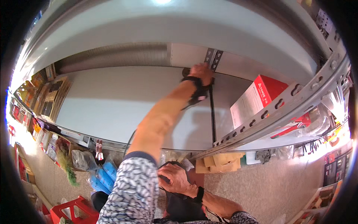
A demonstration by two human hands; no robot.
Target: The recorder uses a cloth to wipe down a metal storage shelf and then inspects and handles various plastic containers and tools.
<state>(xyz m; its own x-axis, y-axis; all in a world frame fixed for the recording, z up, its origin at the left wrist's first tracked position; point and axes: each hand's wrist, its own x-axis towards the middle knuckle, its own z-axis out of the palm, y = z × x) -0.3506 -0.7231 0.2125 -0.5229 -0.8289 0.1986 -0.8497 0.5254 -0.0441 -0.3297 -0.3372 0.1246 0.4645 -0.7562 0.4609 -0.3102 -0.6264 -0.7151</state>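
My left hand is stretched far over a light grey metal shelf board, at its back edge beside a perforated metal upright. It is blurred, and its fingertips are hidden. A small dark round thing shows just left of it; whether the hand touches it is unclear. Low in front of my body, my right hand lies with bent fingers over a dark rounded thing that I cannot identify. Black bands circle both wrists. To the right on the shelf stands a red and white TONZE carton.
A perforated metal post crosses the right side, and an upper shelf hangs overhead. Flattened cardboard leans at the left shelf end. Below are blue wrapped rolls, brown paper bags and a red plastic stool.
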